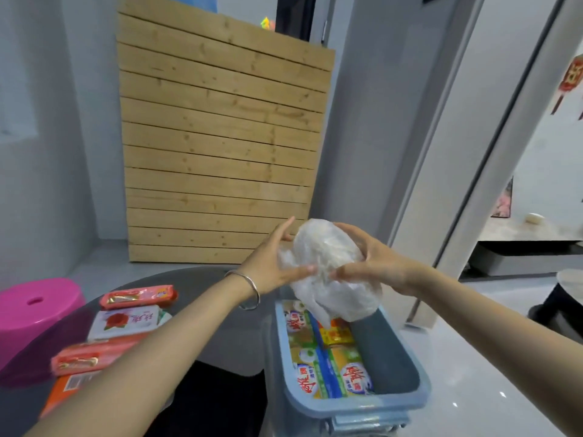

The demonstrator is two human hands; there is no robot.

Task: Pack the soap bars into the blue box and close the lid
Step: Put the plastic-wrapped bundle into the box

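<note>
Head view: blue box (407, 357) lid off, right half of its floor bare, soap bars (318, 357) filling left half, more soap (126, 321) left of box on tabletop (220, 326), left hand (271, 266) and right hand (369, 263) cupped around white plastic bag (331, 266) just above box's far rim.

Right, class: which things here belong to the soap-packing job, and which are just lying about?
Belongs to the job:
blue box
soap bars in the box
wrapped soap bars on the table
white plastic bundle, held by left hand and right hand

Just lying about:
pink stool
wooden slat panel
</note>
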